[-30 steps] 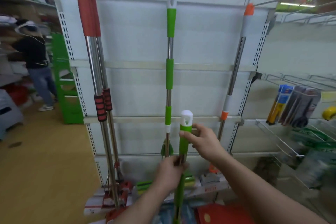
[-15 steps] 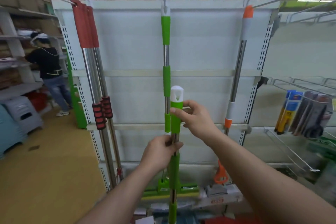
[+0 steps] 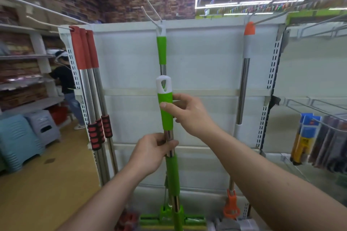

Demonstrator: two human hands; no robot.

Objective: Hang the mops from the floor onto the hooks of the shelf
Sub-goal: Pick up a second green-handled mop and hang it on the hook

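Note:
I hold a green mop (image 3: 165, 114) upright in front of the white shelf panel (image 3: 202, 65). Its white loop cap sits below the middle hook (image 3: 150, 11). My left hand (image 3: 152, 154) grips the bare metal pole under the upper green grip. My right hand (image 3: 189, 112) pinches that green grip from the right. Behind it another green mop (image 3: 161, 48) hangs from the middle hook. Three red-handled mops (image 3: 84, 48) hang on the left hook, and an orange-tipped mop (image 3: 247, 47) hangs on the right hook.
A person (image 3: 65, 84) stands at the shelves far left, beside blue and grey plastic stools (image 3: 20, 140). Wire racks with packaged goods (image 3: 308, 137) jut out at the right. Mop heads and boxes crowd the shelf base (image 3: 172, 219). The floor is yellow wood.
Both hands have lifted the green mop higher, so its white cap has risen towards the middle hook. My view has tilted upward, showing more of the hooks and ceiling.

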